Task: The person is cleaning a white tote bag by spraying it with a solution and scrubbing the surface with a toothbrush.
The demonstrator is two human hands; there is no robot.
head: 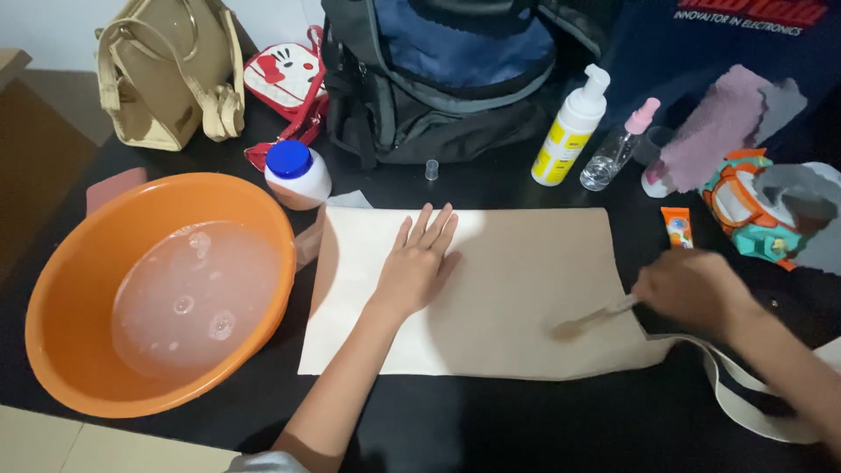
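Observation:
A beige canvas tote bag (526,263) lies flat on the dark table, its strap (745,385) trailing off to the right. My left hand (419,263) presses flat on the bag's left half, fingers spread. My right hand (692,289) grips a small brush (589,321) by its handle, and the blurred brush head rests on the bag's right part.
An orange basin (53,324) of soapy water sits at the left. Behind the bag stand a blue-capped jar (296,173), a white and yellow pump bottle (569,131), a clear spray bottle (613,153) and a small orange tube (677,228). Backpacks and handbags line the far edge.

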